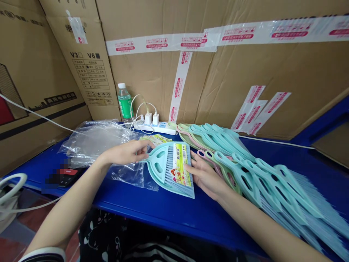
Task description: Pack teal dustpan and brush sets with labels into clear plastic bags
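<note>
A mint-green dustpan (154,181) lies low over the blue table with a matching hand brush (169,165) laid in it. Across the bristles sits a printed yellow-and-white label card (181,165). My left hand (133,151) is closed around the handle end of the set, its fingers bent over it. On the opposite side, my right hand (205,174) grips the wide edge, thumb on the card and the other fingers partly hidden behind. Further label cards (156,139) lie just beyond the dustpan. Clear plastic bags (95,142) are spread beside my left forearm.
Stacked dustpans (218,136) and several hand brushes (261,178) fill the right of the blue table (169,209). A power strip (163,127) with chargers and a green-labelled bottle (125,103) stand at the back, against cardboard (152,76). A dark object (67,176) lies left.
</note>
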`<state>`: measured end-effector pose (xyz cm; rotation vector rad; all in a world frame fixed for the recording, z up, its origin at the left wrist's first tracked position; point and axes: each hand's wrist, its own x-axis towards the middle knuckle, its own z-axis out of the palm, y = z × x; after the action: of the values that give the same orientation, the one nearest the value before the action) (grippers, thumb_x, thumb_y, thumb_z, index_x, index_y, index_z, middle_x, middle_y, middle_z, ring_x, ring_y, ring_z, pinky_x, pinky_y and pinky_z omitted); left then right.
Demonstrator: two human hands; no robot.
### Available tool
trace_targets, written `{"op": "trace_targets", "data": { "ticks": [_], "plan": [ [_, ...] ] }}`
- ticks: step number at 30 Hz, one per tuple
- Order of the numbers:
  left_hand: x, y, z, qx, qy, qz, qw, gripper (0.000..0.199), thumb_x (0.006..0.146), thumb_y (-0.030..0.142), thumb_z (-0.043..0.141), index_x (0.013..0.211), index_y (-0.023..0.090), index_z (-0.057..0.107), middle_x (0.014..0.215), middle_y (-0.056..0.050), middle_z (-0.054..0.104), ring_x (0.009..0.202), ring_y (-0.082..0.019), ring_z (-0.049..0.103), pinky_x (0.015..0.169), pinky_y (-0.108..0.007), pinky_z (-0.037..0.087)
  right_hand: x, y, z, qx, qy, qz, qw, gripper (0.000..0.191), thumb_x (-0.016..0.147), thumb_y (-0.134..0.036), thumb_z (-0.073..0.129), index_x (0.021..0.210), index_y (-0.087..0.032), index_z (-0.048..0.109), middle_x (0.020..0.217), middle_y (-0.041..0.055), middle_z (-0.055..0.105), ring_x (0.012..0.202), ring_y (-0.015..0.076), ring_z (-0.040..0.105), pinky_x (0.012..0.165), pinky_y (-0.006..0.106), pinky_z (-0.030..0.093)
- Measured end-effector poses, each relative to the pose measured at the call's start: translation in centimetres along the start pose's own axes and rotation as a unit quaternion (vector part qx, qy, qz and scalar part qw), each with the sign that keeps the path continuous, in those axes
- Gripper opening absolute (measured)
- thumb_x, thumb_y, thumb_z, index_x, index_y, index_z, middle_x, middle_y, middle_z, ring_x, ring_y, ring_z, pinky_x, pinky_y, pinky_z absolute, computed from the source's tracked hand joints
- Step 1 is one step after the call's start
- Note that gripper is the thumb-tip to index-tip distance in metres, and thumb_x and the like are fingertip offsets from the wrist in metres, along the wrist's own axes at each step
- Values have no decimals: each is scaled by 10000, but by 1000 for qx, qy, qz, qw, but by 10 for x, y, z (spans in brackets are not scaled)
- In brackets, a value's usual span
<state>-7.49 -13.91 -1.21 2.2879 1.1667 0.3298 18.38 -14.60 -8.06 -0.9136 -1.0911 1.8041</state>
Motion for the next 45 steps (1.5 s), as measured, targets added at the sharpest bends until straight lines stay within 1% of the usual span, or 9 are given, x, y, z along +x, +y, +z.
{"op": "trace_targets", "data": {
  "ticks": [7, 13, 16, 19, 22, 24, 30, 37, 45],
  "plan": [
    [16, 0, 19, -191, 25, 26, 981, 268, 899, 285, 454, 1145, 184, 424, 757, 46, 420, 540, -73, 459, 522, -237, 441, -2, -3, 4, 6, 21, 15, 1000, 800, 773, -178, 671, 1457, -320, 282, 1313, 74, 589, 1124, 244, 604, 893, 428, 527],
    [12, 4, 14, -43, 87, 44, 994, 304, 907, 331, 426, 1158, 165, 468, 722, 21, 502, 618, -110, 473, 566, -242, 418, -2, -4, 5, 13, 17, 7, 1000, 813, 757, -167, 681, 1453, -305, 285, 1301, 83, 596, 1090, 251, 622, 875, 438, 534],
    [5, 4, 0, 129, 130, -51, 982, 291, 909, 321, 395, 1112, 157, 523, 846, -49, 601, 703, -158, 555, 651, -294, 452, -1, -3, 4, 8, 17, 8, 1000, 833, 742, -150, 689, 1452, -306, 283, 1272, 81, 618, 1067, 250, 634, 869, 437, 538],
    [0, 2, -10, 299, 150, -210, 919, 307, 908, 249, 335, 1080, 124, 556, 1026, -154, 631, 831, -249, 621, 714, -362, 467, -1, -1, 3, 5, 11, 8, 1000, 841, 731, -146, 696, 1449, -309, 289, 1267, 78, 621, 1068, 252, 633, 863, 434, 541],
    [-1, -3, -11, 371, 106, -334, 860, 323, 894, 206, 323, 1074, 105, 570, 944, -180, 669, 877, -311, 655, 688, -362, 473, -1, -1, 2, 1, 0, 1, 1000, 826, 732, -163, 698, 1442, -320, 305, 1271, 72, 620, 1082, 255, 627, 859, 436, 543],
    [-1, -6, -9, 378, 80, -353, 852, 305, 881, 226, 363, 1043, 111, 593, 876, -170, 686, 857, -312, 668, 666, -341, 472, -1, -1, 1, -3, -2, -2, 1000, 814, 734, -170, 697, 1437, -318, 315, 1275, 73, 619, 1084, 256, 627, 861, 438, 543],
    [2, -7, -8, 358, 67, -293, 884, 257, 828, 135, 356, 817, 145, 613, 811, -120, 703, 770, -237, 674, 620, -282, 434, -1, -2, 3, -4, 3, -2, 1000, 782, 734, -178, 696, 1420, -299, 342, 1278, 79, 617, 1091, 261, 623, 872, 444, 539],
    [4, -3, -6, 151, 38, -232, 960, 177, 789, 137, 344, 697, 189, 486, 438, 37, 536, 407, -138, 582, 471, -228, 386, 1, 0, 1, 8, 2, 0, 1000, 702, 758, -172, 665, 1390, -278, 378, 1238, 81, 641, 1079, 252, 629, 873, 438, 536],
    [6, -12, -4, 216, 43, -185, 958, 129, 794, 236, 464, 835, 177, 571, 720, -23, 670, 646, -172, 624, 585, -244, 412, 1, 3, 0, 2, -15, 1, 1000, 683, 746, -173, 699, 1357, -299, 420, 1226, 74, 646, 1048, 251, 644, 857, 443, 543]
  ]
}}
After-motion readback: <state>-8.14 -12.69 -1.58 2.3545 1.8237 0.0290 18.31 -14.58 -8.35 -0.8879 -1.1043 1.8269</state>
